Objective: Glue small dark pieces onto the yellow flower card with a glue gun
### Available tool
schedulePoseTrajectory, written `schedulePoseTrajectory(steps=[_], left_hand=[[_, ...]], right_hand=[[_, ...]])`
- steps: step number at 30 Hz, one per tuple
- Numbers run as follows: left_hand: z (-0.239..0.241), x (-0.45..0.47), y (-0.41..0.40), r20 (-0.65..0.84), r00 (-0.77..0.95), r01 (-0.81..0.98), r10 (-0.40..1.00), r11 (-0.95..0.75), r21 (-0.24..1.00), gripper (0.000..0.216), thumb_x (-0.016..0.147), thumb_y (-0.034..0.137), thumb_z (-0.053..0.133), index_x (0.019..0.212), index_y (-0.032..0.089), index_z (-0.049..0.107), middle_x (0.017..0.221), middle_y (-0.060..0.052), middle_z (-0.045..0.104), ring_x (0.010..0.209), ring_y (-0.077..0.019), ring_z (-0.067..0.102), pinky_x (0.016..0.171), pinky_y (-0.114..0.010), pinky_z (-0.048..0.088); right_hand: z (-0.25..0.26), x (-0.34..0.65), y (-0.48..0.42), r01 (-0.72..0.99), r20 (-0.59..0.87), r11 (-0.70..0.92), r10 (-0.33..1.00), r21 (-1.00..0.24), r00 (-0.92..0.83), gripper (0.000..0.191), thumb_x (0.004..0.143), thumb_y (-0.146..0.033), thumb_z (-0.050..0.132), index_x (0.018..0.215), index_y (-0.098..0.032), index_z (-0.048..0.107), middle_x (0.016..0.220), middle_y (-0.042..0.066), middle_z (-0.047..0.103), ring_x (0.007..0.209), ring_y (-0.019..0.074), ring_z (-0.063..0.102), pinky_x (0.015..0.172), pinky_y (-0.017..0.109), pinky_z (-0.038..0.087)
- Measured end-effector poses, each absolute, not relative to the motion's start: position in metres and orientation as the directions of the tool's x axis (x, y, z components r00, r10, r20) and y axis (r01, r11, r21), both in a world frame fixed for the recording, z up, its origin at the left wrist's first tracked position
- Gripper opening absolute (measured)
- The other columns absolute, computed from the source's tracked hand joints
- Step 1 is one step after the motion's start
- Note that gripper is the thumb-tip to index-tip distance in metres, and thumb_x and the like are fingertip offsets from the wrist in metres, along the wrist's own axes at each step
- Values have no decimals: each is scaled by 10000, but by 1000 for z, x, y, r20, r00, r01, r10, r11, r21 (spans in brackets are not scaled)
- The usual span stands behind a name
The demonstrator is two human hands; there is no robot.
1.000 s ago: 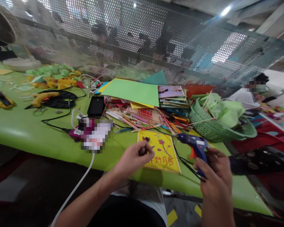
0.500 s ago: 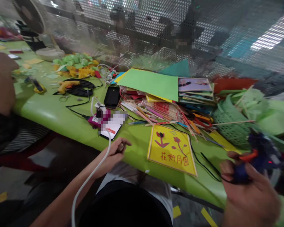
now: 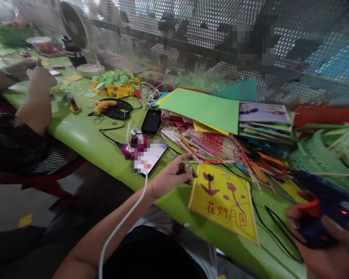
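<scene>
My left hand pinches a small dark, pebble-like piece between thumb and fingers, hovering just left of a yellow card painted with red flowers and characters. At the lower right, my right hand grips a blue glue gun with an orange trigger; its black cord trails across the green table.
A pile of sticks and pencils, stacked coloured paper, a black phone and a power strip lie behind the card. A green basket sits at right. Another person's hands work at the left, near a fan and a yellow glue gun.
The view swung left, bringing the neighbour and the fan into sight. My left hand rose from the table edge toward the yellow card. The glue gun stayed in my right hand.
</scene>
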State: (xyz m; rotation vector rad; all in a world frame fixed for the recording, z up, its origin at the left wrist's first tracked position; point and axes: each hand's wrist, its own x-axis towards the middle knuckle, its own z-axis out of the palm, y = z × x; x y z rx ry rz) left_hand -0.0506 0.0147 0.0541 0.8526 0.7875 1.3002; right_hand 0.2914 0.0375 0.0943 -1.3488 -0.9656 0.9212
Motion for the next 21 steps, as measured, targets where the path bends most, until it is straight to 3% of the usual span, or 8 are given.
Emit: schedulePoseTrajectory(steps=[5,11,21], left_hand=[[57,-32,42,26,74,-455,997,11,891,443,775,360,858,1067,170,584,867,-16,646,790,-147,659,744,-308,578],[52,-23,49,-21,114,-454,993,71,888,491,764,410,874,1113,152,645,893,-36,673,753,-123,664,730,-272,571],[48,-27,47,-128,192,-480,973,207,853,590,685,416,930,1153,130,712,939,-70,754,744,-132,709,765,-283,593]], right_hand=[[104,278,60,-102,-87,-67,975,-992,205,203,625,-401,838,790,-303,771,771,117,705,639,284,614,516,443,440],[92,263,68,-16,-209,-209,978,-978,-20,342,530,-468,882,730,-201,802,707,123,742,565,261,662,484,352,507],[85,249,58,-51,-328,-340,930,-939,-166,369,516,-479,946,710,-185,834,584,88,713,525,188,638,549,268,539]])
